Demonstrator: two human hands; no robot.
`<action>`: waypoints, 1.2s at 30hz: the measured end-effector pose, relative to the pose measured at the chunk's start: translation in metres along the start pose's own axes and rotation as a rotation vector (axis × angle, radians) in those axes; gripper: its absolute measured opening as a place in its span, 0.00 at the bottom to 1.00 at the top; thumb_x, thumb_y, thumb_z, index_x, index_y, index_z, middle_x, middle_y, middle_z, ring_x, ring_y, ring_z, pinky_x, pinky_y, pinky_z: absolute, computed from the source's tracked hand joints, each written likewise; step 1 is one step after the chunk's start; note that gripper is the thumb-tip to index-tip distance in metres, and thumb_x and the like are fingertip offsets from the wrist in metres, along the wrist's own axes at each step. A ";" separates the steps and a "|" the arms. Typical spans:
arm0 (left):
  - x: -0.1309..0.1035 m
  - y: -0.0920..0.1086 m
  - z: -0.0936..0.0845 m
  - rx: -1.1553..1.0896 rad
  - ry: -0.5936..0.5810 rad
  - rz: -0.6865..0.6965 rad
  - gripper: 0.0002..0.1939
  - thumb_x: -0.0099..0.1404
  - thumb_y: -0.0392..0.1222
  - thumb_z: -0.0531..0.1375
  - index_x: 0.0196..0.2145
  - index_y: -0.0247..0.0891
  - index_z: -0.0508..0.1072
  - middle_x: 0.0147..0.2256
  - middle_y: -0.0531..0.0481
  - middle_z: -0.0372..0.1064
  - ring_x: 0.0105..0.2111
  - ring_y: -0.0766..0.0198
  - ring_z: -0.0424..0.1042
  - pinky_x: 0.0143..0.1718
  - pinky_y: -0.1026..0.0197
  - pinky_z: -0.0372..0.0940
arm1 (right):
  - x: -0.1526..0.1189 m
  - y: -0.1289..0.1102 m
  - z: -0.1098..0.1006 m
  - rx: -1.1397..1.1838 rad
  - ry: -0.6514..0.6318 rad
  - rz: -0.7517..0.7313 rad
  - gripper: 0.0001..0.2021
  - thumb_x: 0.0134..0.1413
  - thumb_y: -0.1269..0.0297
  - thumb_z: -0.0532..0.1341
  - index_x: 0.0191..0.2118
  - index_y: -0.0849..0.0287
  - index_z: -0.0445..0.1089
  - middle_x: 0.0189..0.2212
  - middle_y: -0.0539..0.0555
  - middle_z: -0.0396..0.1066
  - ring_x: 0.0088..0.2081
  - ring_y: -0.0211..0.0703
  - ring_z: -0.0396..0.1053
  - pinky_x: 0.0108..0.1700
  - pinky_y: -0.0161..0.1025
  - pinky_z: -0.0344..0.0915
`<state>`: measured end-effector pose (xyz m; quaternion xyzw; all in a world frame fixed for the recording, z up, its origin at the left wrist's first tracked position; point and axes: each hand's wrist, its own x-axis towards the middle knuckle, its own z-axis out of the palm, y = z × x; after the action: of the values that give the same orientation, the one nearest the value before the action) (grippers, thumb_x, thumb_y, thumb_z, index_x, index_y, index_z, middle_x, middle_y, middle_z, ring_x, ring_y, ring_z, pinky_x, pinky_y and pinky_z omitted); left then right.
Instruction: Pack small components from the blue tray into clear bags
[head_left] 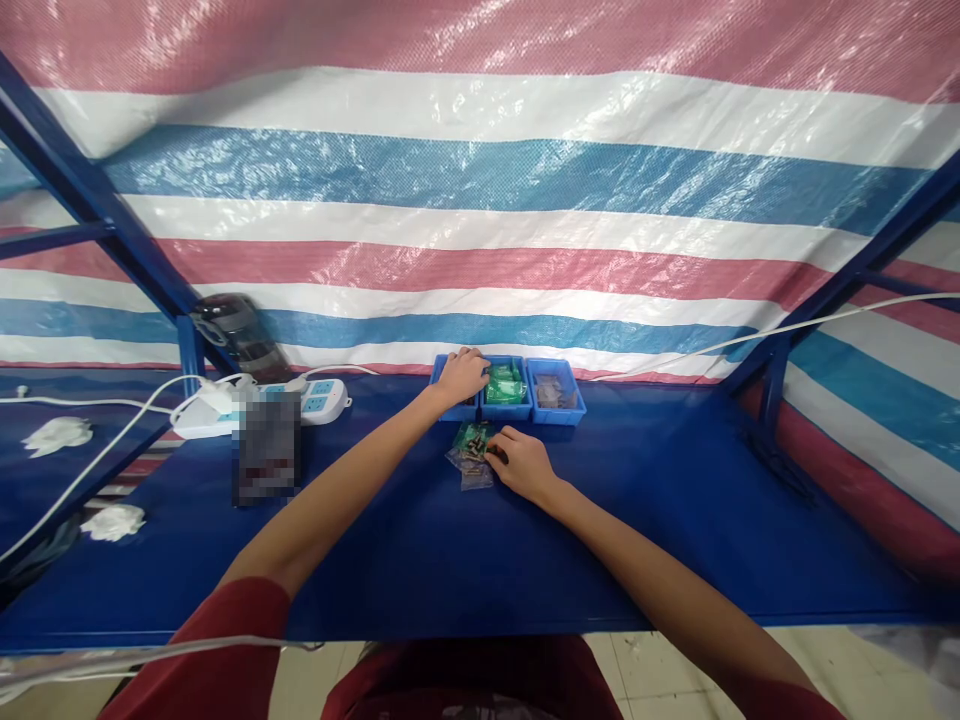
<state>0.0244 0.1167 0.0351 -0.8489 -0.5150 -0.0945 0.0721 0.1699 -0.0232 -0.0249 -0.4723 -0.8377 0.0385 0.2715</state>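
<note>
Left hand [464, 375] over left blue bin [459, 412], fingers curled; grip hidden, cannot tell. Right hand [523, 464] at right edge of small packets [474, 465] on counter [675, 460]; hold unclear. Light fingertip pinch suits thin bags; crowded pile calls for separating singly.

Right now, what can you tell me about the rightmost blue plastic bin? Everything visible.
The rightmost blue plastic bin is open-topped, roughly rectangular and glossy, with straight walls. It sits upright on the dark blue tabletop, just in front of the striped plastic sheet. Inside lie clear, greyish packets; their contents are too small to make out. The middle blue bin is close on its left; whether they touch is unclear. Neither hand touches it.
</note>
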 end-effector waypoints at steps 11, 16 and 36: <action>0.015 0.014 0.005 0.053 -0.017 -0.048 0.10 0.59 0.30 0.54 0.36 0.30 0.75 0.47 0.35 0.64 0.49 0.47 0.61 0.49 0.49 0.56 | 0.001 -0.001 -0.002 -0.001 -0.043 0.023 0.05 0.56 0.65 0.59 0.36 0.58 0.71 0.33 0.52 0.69 0.32 0.39 0.68 0.34 0.34 0.60; 0.017 0.016 0.006 0.028 0.023 -0.051 0.10 0.59 0.28 0.54 0.34 0.29 0.74 0.45 0.35 0.66 0.49 0.48 0.62 0.49 0.49 0.55 | 0.001 0.000 -0.001 0.000 -0.036 0.028 0.04 0.55 0.65 0.60 0.35 0.58 0.71 0.32 0.52 0.69 0.32 0.39 0.68 0.33 0.34 0.59; -0.080 0.009 -0.022 -0.351 0.455 -0.021 0.09 0.64 0.34 0.54 0.41 0.38 0.71 0.40 0.48 0.71 0.43 0.58 0.68 0.45 0.56 0.59 | 0.000 0.001 0.001 -0.027 0.011 -0.029 0.04 0.56 0.67 0.57 0.33 0.58 0.69 0.30 0.51 0.69 0.31 0.38 0.67 0.32 0.34 0.57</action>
<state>-0.0052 0.0391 0.0376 -0.8001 -0.4702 -0.3707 0.0368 0.1702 -0.0219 -0.0265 -0.4638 -0.8435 0.0207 0.2703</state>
